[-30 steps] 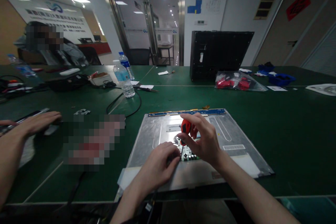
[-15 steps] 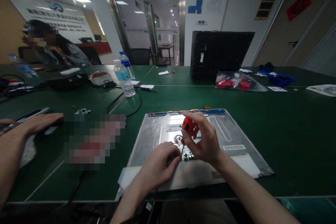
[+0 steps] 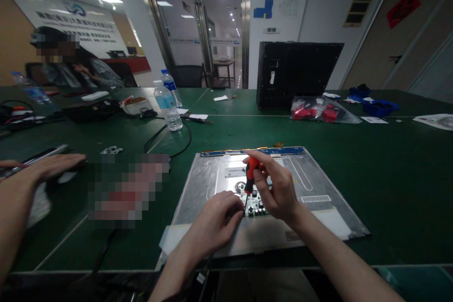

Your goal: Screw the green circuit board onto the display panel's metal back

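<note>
Here's the right grip (image 3: 279,188) on the red-and-black screwdriver (image 3: 251,177), clamped on its handle, index finger up over the butt end! The screwdriver stands a touch tilted above the metal panel (image 3: 318,184), its shaft pointing down at the left edge of the green circuit board (image 3: 260,205) on the panel's near half. And in close comes the left grip (image 3: 221,214) — thumb and fingertips bunched right beside the shaft at that same board edge, though whether they pinch anything I cannot tell, the fingertips being partly hidden.

The panel lies flat on the green tabletop (image 3: 406,188), a blue strip (image 3: 293,150) running along its far edge, whitish film (image 3: 332,222) at its near right corner. Beyond the panel, and off to its left, stand two water bottles, the nearer one (image 3: 168,106) with a pale cap; beyond it to the right, a black casing (image 3: 300,75) stands with a clear bag of red pieces (image 3: 329,113) just in front — and well left of the panel, another person's hand (image 3: 53,170) rests near a dark, long object
</note>
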The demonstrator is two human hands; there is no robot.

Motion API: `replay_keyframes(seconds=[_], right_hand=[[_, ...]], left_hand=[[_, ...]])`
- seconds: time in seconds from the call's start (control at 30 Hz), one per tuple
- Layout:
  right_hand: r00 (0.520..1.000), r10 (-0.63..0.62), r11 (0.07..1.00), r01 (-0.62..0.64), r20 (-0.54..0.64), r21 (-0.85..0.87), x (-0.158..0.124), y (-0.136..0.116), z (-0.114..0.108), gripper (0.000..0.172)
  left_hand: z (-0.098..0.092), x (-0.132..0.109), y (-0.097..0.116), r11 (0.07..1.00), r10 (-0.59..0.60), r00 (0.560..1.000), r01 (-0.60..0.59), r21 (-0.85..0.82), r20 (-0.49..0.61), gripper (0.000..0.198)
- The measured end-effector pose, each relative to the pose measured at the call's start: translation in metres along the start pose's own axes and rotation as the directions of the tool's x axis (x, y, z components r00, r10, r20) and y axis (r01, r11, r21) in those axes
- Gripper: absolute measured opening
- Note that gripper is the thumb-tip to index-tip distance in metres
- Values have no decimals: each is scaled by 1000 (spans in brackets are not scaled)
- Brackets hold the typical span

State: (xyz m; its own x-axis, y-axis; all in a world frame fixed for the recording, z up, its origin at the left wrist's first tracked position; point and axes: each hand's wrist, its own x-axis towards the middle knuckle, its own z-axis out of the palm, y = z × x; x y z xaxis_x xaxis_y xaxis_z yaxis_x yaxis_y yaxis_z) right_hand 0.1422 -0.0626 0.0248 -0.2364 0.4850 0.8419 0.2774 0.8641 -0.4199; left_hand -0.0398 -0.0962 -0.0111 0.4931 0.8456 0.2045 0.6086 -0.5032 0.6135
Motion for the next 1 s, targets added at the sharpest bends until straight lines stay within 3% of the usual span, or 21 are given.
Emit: replay_keyframes(seconds=[0.3, 0.63, 1.0], right_hand=[[998, -44, 997, 40, -53, -71, 1, 0, 2, 27], [1000, 19, 1000, -19, 18, -13, -1, -2, -1, 37], [996, -59, 997, 55, -61, -58, 1, 0, 2, 30]], left_hand=[[0, -1, 0, 1000, 12, 1000, -12, 4, -15, 11], [1, -1, -1, 1000, 11, 1000, -11, -12, -11, 12], [-1, -1, 2, 1000, 7, 1000, -8, -15, -8, 12]])
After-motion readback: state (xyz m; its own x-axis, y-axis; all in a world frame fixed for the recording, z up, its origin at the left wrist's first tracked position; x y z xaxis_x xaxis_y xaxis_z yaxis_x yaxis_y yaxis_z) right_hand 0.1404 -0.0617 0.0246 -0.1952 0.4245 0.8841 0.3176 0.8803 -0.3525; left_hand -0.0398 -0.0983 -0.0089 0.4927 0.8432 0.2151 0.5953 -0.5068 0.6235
